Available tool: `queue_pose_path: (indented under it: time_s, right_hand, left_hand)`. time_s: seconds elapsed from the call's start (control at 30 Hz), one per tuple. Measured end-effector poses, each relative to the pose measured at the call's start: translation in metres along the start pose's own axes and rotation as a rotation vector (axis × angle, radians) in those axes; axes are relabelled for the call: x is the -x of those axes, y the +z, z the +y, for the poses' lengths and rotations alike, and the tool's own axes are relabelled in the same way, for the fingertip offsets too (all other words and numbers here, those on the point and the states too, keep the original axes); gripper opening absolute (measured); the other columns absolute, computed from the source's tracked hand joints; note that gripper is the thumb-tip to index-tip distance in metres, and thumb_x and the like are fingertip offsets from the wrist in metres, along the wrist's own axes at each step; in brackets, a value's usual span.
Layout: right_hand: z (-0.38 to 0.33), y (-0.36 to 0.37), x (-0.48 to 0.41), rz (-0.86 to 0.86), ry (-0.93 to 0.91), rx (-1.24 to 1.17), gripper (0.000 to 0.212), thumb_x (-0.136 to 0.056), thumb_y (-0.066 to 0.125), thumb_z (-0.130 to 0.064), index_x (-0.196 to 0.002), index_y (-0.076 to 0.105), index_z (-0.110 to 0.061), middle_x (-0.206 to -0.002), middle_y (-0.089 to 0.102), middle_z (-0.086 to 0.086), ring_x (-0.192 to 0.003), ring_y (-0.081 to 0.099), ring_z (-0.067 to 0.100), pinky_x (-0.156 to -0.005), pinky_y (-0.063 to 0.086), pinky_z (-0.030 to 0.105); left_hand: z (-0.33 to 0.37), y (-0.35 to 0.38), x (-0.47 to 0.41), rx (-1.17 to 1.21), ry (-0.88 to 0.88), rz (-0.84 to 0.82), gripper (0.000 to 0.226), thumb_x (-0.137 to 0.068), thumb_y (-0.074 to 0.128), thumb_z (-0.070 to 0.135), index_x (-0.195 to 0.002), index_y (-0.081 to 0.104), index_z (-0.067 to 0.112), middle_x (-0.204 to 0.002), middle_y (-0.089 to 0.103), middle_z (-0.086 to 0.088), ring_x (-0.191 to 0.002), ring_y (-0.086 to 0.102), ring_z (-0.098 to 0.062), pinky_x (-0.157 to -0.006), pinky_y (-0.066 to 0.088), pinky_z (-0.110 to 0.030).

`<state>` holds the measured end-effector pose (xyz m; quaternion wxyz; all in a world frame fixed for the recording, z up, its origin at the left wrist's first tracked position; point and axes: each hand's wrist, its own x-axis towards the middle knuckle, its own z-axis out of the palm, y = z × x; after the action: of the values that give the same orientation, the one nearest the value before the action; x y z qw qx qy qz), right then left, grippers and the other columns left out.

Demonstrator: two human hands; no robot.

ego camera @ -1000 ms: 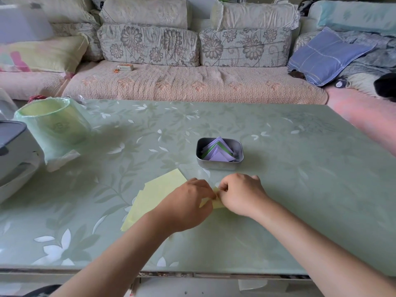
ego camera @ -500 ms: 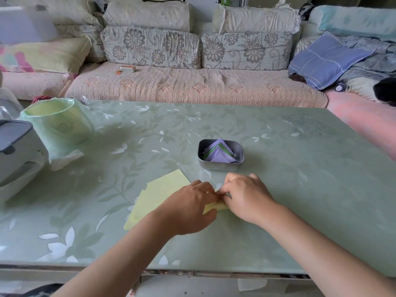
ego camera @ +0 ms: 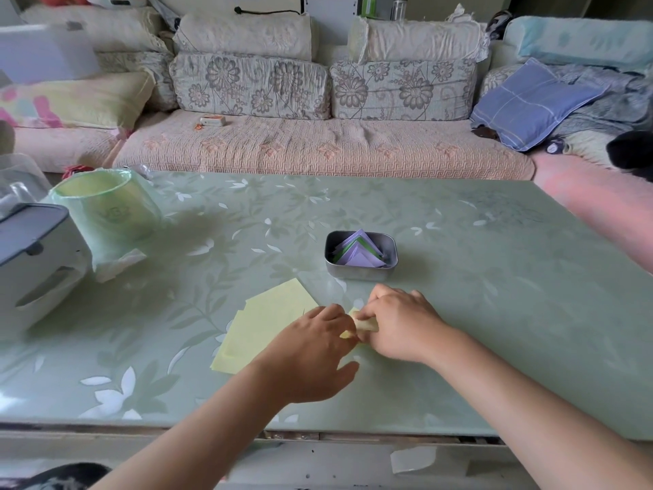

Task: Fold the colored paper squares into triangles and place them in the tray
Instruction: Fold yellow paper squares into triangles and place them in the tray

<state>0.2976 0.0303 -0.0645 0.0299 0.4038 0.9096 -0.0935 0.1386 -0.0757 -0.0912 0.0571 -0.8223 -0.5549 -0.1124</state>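
Observation:
A small metal tray [ego camera: 361,271] stands mid-table with several folded purple and green paper triangles [ego camera: 357,251] inside. Just in front of it, my left hand [ego camera: 311,351] and my right hand [ego camera: 395,323] meet over a small yellow paper piece [ego camera: 364,323]. Both hands pinch it between fingertips, and most of it is hidden under them. A loose stack of yellow paper squares [ego camera: 261,323] lies flat on the table to the left, partly covered by my left wrist.
A green-lined bin [ego camera: 106,210] and a white-grey appliance [ego camera: 31,263] stand at the table's left side. The glass-topped floral table [ego camera: 494,295] ends close to me at its front edge. A sofa with cushions runs behind the table.
My hands have stayed together over the yellow piece, with small finger shifts. My left thumb has spread out toward me. The tray and the stack have not moved.

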Motion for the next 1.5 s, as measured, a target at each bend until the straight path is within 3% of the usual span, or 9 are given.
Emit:
queue_pose_path:
  time_s: [0.23, 0.43, 0.63, 0.83, 1.03, 1.17, 1.37, 1.5]
  right_hand:
    - [0.000, 0.006, 0.008, 0.077, -0.027, -0.018, 0.042, -0.093, 0.060, -0.050, -0.134, 0.057, -0.041, -0.129, 0.047, -0.008, -0.125, 0.043, 0.017, -0.102, 0.031, 0.035]
    - [0.005, 0.017, 0.015, 0.240, -0.085, -0.083, 0.027, -0.089, 0.069, -0.034, -0.116, 0.070, -0.037, -0.118, 0.054, -0.014, -0.115, 0.046, 0.016, -0.096, 0.035, 0.033]
    - [0.015, 0.021, 0.028, 0.306, -0.043, -0.208, 0.016, -0.085, 0.075, -0.023, -0.098, 0.076, -0.033, -0.107, 0.061, -0.014, -0.102, 0.053, 0.018, -0.091, 0.042, 0.035]
    - [0.019, 0.034, 0.030, 0.421, -0.189, 0.029, 0.023, -0.071, 0.069, -0.011, -0.077, 0.078, -0.031, -0.098, 0.067, -0.009, -0.089, 0.059, 0.024, -0.072, 0.045, 0.034]
    - [0.021, 0.034, 0.044, 0.396, -0.271, 0.122, 0.028, -0.067, 0.054, -0.022, -0.079, 0.079, -0.025, -0.111, 0.071, -0.008, -0.104, 0.061, 0.019, -0.082, 0.043, 0.034]
    - [0.024, 0.037, 0.048, 0.362, -0.281, 0.122, 0.039, -0.073, 0.040, -0.026, -0.085, 0.078, -0.024, -0.110, 0.071, -0.009, -0.099, 0.063, 0.019, -0.078, 0.048, 0.036]
    - [0.023, 0.036, 0.049, 0.347, -0.239, 0.081, 0.045, -0.074, 0.037, -0.028, -0.091, 0.079, -0.027, -0.110, 0.072, -0.009, -0.093, 0.066, 0.019, -0.074, 0.050, 0.036]
    - [0.021, 0.035, 0.048, 0.326, -0.210, 0.050, 0.047, -0.077, 0.037, -0.026, -0.099, 0.079, -0.027, -0.117, 0.070, -0.008, -0.100, 0.065, 0.022, -0.078, 0.048, 0.037]
  left_hand:
    - [0.004, 0.003, 0.004, 0.065, -0.031, -0.033, 0.045, -0.091, 0.043, 0.043, -0.118, 0.068, 0.019, -0.111, 0.062, 0.001, -0.096, 0.057, -0.020, -0.069, 0.054, -0.034]
    - [0.006, 0.007, 0.009, 0.110, -0.022, 0.014, 0.044, -0.089, 0.051, 0.040, -0.125, 0.066, 0.020, -0.107, 0.064, -0.002, -0.093, 0.060, -0.022, -0.076, 0.054, -0.028]
    - [0.018, 0.006, 0.010, 0.082, -0.056, 0.013, 0.048, -0.093, 0.046, 0.049, -0.134, 0.059, 0.028, -0.109, 0.057, -0.001, -0.096, 0.055, -0.022, -0.077, 0.054, -0.033]
    - [0.016, 0.011, 0.007, 0.092, -0.107, -0.003, 0.050, -0.093, 0.043, 0.052, -0.137, 0.055, 0.034, -0.114, 0.052, -0.001, -0.104, 0.052, -0.023, -0.081, 0.054, -0.037]
    - [0.022, 0.009, 0.005, 0.110, -0.175, -0.031, 0.052, -0.091, 0.034, 0.052, -0.136, 0.055, 0.036, -0.119, 0.051, 0.003, -0.111, 0.048, -0.020, -0.088, 0.051, -0.037]
    - [0.023, 0.006, 0.007, 0.099, -0.222, -0.030, 0.057, -0.089, 0.028, 0.052, -0.130, 0.062, 0.034, -0.118, 0.054, 0.003, -0.110, 0.051, -0.019, -0.086, 0.051, -0.034]
    - [0.016, -0.002, 0.020, 0.111, -0.340, -0.041, 0.068, -0.082, 0.017, 0.057, -0.116, 0.071, 0.032, -0.123, 0.055, 0.007, -0.115, 0.050, -0.013, -0.082, 0.053, -0.032]
    - [0.011, -0.004, 0.028, 0.092, -0.384, -0.036, 0.068, -0.080, 0.018, 0.056, -0.099, 0.074, 0.024, -0.119, 0.059, 0.008, -0.111, 0.052, -0.013, -0.080, 0.054, -0.034]
